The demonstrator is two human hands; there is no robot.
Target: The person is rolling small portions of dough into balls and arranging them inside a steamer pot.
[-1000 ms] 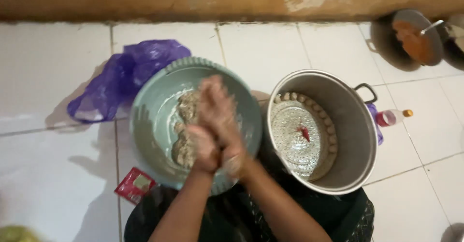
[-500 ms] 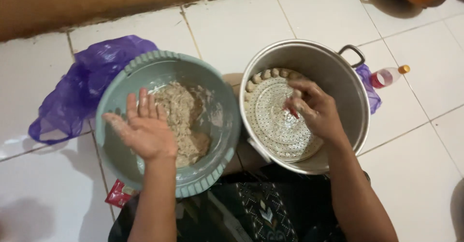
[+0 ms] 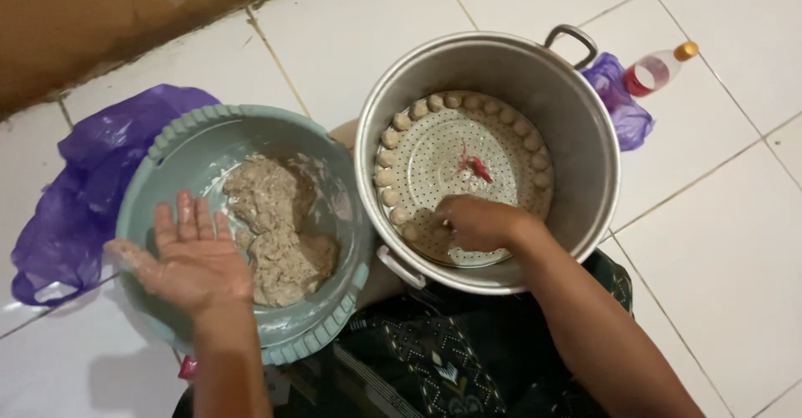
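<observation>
right hand (image 3: 478, 222) was curled, fingertips down on the perforated tray (image 3: 434, 163) inside the steel pot (image 3: 576, 126); whether it held a ball, cannot tell. left hand (image 3: 194, 255) lay spread and empty over the basin (image 3: 184, 126) of dough (image 3: 280, 230). dough judged soft, sticky; best pinched lightly.

Single head-worn cam, no 2nd view to overlap: looks steeply down, close range, at white tiled floor (image 3: 718, 243) w/ wall base along top-left edge, wearer's lap at bottom edge, forearms entering from below.
</observation>
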